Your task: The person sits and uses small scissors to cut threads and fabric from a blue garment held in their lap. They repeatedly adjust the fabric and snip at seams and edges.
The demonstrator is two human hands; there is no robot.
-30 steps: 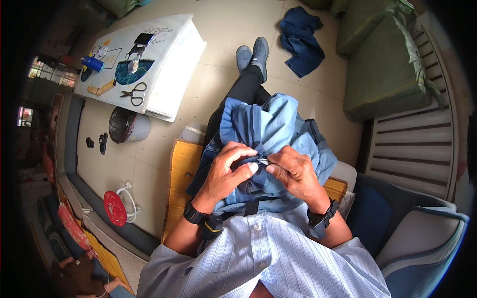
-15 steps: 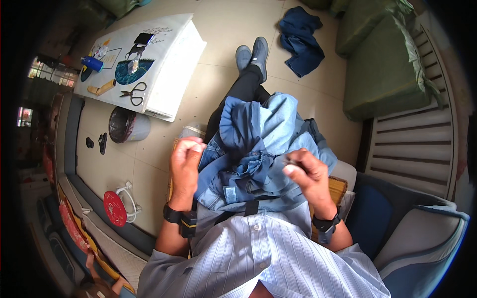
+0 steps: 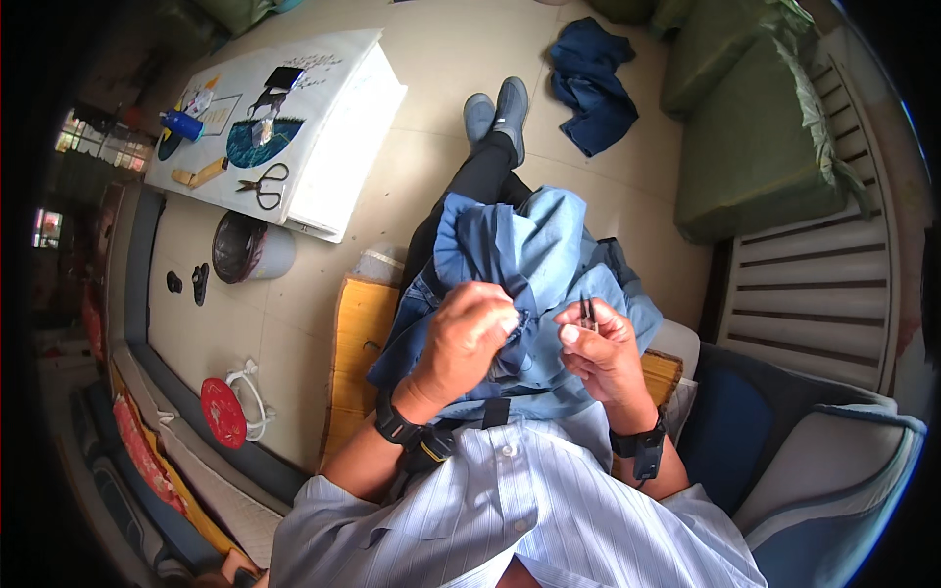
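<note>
1. Blue garment [image 3: 529, 265] is lying bunched on the person's lap, its folds hiding its shape.
2. Left hand [image 3: 469, 333] is pinching a fold.
3. Right hand [image 3: 600, 345] is pinching a small dark tool [image 3: 587, 314], mostly hidden by fingers.

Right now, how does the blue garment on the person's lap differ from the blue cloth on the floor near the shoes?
The blue garment on the lap is lighter blue and looks larger; the blue cloth on the floor is darker navy and smaller. The garment is gripped by the left hand, with the right hand close beside it pinching a small dark tool; the cloth lies untouched, apart from the shoes. Both are crumpled fabric.
</note>
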